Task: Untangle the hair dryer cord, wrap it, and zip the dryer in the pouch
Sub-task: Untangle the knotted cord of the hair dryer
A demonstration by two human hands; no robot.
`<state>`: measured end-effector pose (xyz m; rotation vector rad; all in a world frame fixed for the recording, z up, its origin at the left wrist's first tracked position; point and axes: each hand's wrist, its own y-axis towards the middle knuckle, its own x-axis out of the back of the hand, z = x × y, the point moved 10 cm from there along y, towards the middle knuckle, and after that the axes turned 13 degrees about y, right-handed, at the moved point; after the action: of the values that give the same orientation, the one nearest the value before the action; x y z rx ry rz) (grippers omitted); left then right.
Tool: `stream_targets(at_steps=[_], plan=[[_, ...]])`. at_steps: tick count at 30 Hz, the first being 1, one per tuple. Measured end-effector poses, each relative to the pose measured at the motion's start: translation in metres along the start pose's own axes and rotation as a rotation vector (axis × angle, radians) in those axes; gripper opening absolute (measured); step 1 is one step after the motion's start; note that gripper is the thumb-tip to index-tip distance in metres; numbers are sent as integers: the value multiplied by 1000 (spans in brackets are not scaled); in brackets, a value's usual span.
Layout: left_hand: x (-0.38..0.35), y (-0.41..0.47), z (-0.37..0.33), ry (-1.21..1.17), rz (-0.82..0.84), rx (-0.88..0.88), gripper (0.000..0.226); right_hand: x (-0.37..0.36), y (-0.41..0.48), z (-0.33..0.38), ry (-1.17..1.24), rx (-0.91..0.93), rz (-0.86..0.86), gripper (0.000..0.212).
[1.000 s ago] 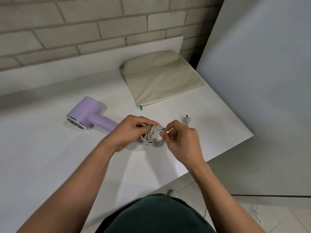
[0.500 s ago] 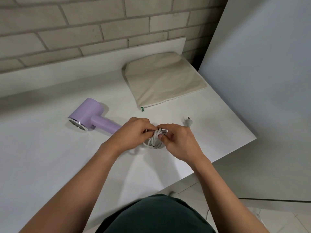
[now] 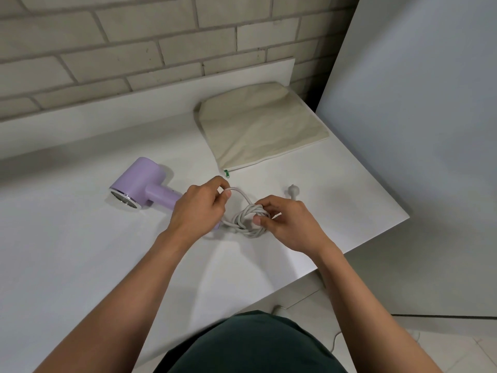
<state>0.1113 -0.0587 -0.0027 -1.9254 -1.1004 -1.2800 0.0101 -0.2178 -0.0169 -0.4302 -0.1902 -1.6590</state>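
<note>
both hands (image 3: 199,208) pinch cord (image 3: 248,218); pouch (image 3: 265,130) beyond.

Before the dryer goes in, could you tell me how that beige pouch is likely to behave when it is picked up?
The pouch will probably flop: it lies flat and creased on the table, like soft empty cloth. It looks light for its size, so one hand should do. Lifted by one corner, it would likely sag, so its green zipper pull may be hard to draw one-handed.
</note>
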Motion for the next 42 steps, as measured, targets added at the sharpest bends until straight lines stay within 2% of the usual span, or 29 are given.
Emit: stream_targets(at_steps=[2, 3, 5, 7, 9, 11, 13, 17, 23, 25, 28, 30, 32, 37, 42], plan=[[-2, -1, -2, 47, -9, -24, 18, 1, 0, 1, 11, 8, -6, 14], [-2, -2, -6, 71, -34, -73, 27, 0, 0, 2, 23, 12, -5, 12], [0, -4, -27, 130, -53, -259, 47, 0, 0, 3, 39, 19, -9, 10], [0, -10, -51, 190, -43, -480, 43, 2, -1, 1, 55, 24, -27, 9], [-1, -11, -60, 284, -46, -563, 34, 4, -2, 2, 63, 35, -61, 9], [2, -8, -56, 348, -87, -516, 50, 9, -2, 2, 75, 39, -112, 9], [6, -6, -55, 406, -170, -467, 55, 11, 0, 2, 72, 37, -128, 11], [12, -3, -37, 395, -262, -295, 38, 9, 5, -1, 25, 31, -40, 20], [-7, 0, -13, 355, -61, -128, 36, 5, 8, 8, -34, 68, -64, 12], [-7, -2, -19, 281, -55, -204, 31, 4, 7, 8, -27, 62, -71, 12], [-9, -14, -44, 299, -52, -470, 51, 6, 4, 8, 3, 61, -82, 14], [-14, -18, -55, 310, -45, -556, 44, 8, 2, 5, 4, 63, -97, 15], [-8, -19, -60, 312, -101, -555, 34, 9, -1, -1, 46, 35, -116, 15], [11, -14, -54, 452, -265, -401, 47, 16, -3, -3, 156, 22, -173, 14], [23, 0, -1, 280, -237, -50, 52, 8, -6, -12, 44, -22, -42, 18]])
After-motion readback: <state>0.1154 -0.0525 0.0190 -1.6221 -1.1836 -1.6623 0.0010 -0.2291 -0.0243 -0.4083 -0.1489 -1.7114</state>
